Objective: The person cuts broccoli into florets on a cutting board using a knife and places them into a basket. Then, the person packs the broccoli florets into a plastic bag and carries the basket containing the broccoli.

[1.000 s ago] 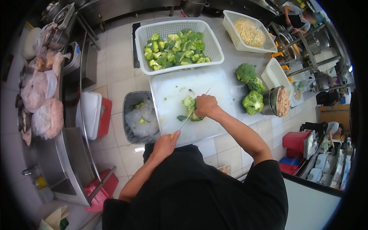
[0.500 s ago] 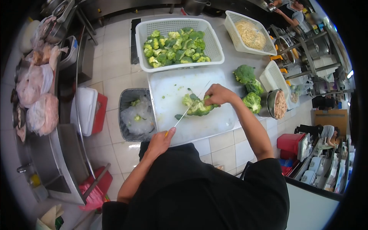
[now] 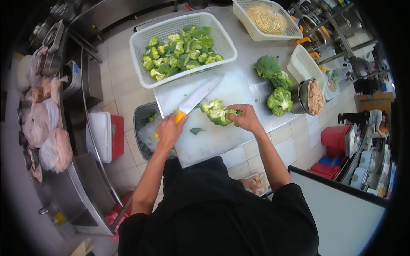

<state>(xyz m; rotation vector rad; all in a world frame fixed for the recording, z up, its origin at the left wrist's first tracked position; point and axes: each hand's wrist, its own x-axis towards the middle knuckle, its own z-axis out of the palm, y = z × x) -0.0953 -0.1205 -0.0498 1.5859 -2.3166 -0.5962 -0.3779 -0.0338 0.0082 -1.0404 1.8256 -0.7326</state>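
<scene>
On the left, a grey bin (image 3: 137, 124) sits beside the board's edge, and at the far side a white basket (image 3: 184, 76) is loaded with broccoli florets (image 3: 181, 51). Here's the left hand (image 3: 170, 130), fingers closed around the yellow handle of a knife (image 3: 200, 94), its blade angling far and right over the white cutting board (image 3: 213, 149)! A loose leaf (image 3: 197, 130) lies on the board, just near of the broccoli piece (image 3: 215, 112), which is over the middle of the board, its right end pinched in the fingers of the right hand (image 3: 245, 118). Far right, another basket (image 3: 242, 18) carries pale strips (image 3: 267, 19); nearer, uncut broccoli heads (image 3: 280, 102) rest on the steel table (image 3: 267, 121), just beside a metal container (image 3: 300, 100).
</scene>
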